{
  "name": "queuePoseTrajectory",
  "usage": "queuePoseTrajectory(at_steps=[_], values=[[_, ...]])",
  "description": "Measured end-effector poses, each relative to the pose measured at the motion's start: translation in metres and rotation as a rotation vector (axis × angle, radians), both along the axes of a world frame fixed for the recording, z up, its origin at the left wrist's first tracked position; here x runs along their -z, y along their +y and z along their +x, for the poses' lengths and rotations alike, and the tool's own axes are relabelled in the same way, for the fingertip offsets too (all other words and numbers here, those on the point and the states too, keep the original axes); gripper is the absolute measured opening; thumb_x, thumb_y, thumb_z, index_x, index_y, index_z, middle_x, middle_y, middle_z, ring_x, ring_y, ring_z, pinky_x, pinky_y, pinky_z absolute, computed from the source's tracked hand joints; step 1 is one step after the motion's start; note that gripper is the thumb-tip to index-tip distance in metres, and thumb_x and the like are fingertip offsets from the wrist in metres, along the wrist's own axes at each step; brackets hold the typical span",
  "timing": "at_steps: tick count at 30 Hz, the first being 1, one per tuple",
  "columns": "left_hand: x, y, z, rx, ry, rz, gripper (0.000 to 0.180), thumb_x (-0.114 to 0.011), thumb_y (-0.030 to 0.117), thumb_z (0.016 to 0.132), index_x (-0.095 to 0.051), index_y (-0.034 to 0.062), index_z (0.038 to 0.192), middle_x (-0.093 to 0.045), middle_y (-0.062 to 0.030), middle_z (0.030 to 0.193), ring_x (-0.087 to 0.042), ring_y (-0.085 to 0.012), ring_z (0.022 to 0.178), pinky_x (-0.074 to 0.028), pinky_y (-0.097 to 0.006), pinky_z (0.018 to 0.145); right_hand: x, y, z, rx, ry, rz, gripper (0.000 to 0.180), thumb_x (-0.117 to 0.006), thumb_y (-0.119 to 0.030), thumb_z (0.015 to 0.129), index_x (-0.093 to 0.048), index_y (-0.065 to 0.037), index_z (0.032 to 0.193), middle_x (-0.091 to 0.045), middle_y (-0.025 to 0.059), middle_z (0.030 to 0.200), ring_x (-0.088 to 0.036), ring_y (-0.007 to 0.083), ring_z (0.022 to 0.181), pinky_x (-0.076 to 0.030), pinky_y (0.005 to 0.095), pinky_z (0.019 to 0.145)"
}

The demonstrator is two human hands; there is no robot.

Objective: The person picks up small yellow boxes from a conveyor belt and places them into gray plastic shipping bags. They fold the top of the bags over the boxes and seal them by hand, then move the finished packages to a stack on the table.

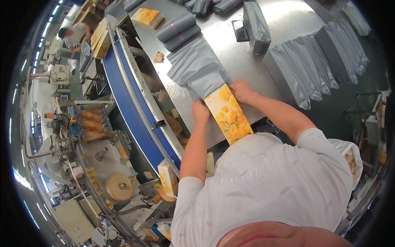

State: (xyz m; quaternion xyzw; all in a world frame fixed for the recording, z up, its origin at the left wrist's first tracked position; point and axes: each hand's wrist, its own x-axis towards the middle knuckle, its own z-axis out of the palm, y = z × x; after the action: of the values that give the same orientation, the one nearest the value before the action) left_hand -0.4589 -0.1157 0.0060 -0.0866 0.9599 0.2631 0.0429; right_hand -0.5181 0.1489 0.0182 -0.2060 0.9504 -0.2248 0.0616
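Observation:
A long pack printed with yellow flowers (228, 114) lies between my hands, its near end against my shirt. Its far end is at the mouth of a grey plastic bag (196, 68) spread on the metal table, and goes partly inside. My left hand (200, 111) is closed on the bag's edge at the pack's left side. On the right side, my right hand (243, 91) has its fingers closed on the other edge of the bag's mouth. The fingertips of both hands are partly hidden.
Rolls of grey bags (179, 31) and another flowered pack (147, 17) lie on the metal table (284, 16). Filled grey bags (302, 66) stand in a row at right. A blue conveyor belt (131, 96) runs along the left, with machinery beyond. Far left, a person (76, 36) works.

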Motion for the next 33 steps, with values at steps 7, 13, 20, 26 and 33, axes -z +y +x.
queuePoseTrajectory(at_steps=[7,13,20,26,33], values=[[0.001,0.01,0.098,0.669,-0.492,0.082,0.025,-0.071,0.021,0.085,-0.079,0.0003,0.095,-0.076,-0.0258,0.099,-0.073,-0.043,0.094,-0.058,-0.051,0.083,-0.031,0.066,0.105,-0.378,-0.577,0.295,0.026,-0.066,-0.027,0.089,-0.08,-0.005,0.092,-0.076,0.0224,0.096,-0.071,0.0438,0.092,-0.057,0.0533,0.085],[-0.003,0.016,0.112,-0.1,-0.42,0.536,0.024,-0.072,0.022,0.088,-0.074,-0.0014,0.094,-0.072,-0.0217,0.08,-0.07,-0.0331,0.075,-0.055,-0.044,0.072,-0.01,0.085,0.098,-0.011,-0.635,-0.15,0.022,-0.07,-0.027,0.083,-0.079,-0.007,0.084,-0.075,0.0178,0.085,-0.071,0.0406,0.081,-0.056,0.0513,0.075],[0.004,0.008,0.121,-0.05,-0.222,0.489,0.016,-0.074,0.015,0.093,-0.074,0.0001,0.1,-0.073,-0.0108,0.08,-0.066,-0.0215,0.071,-0.052,-0.037,0.07,-0.08,0.022,0.08,-0.516,-0.429,0.136,0.019,-0.068,-0.025,0.09,-0.076,-0.008,0.091,-0.075,0.0153,0.09,-0.072,0.0388,0.091,-0.057,0.0514,0.081],[0.011,0.029,0.139,-0.186,0.0,0.598,0.012,-0.071,0.006,0.092,-0.076,-0.0001,0.102,-0.071,-0.017,0.089,-0.067,-0.0314,0.078,-0.053,-0.039,0.074,-0.034,-0.049,0.096,-0.36,-0.235,-0.288,0.015,-0.068,-0.021,0.094,-0.074,-0.009,0.1,-0.074,0.0116,0.104,-0.071,0.0354,0.099,-0.056,0.0481,0.085],[0.004,0.021,0.13,-0.047,0.049,0.526,0.013,-0.074,0.009,0.093,-0.075,-0.0023,0.1,-0.071,-0.0119,0.091,-0.067,-0.023,0.077,-0.054,-0.035,0.074,-0.005,-0.048,0.099,-0.265,-0.234,-0.346,0.011,-0.07,-0.018,0.091,-0.07,-0.009,0.096,-0.071,0.0138,0.091,-0.071,0.0363,0.086,-0.056,0.0491,0.077]])
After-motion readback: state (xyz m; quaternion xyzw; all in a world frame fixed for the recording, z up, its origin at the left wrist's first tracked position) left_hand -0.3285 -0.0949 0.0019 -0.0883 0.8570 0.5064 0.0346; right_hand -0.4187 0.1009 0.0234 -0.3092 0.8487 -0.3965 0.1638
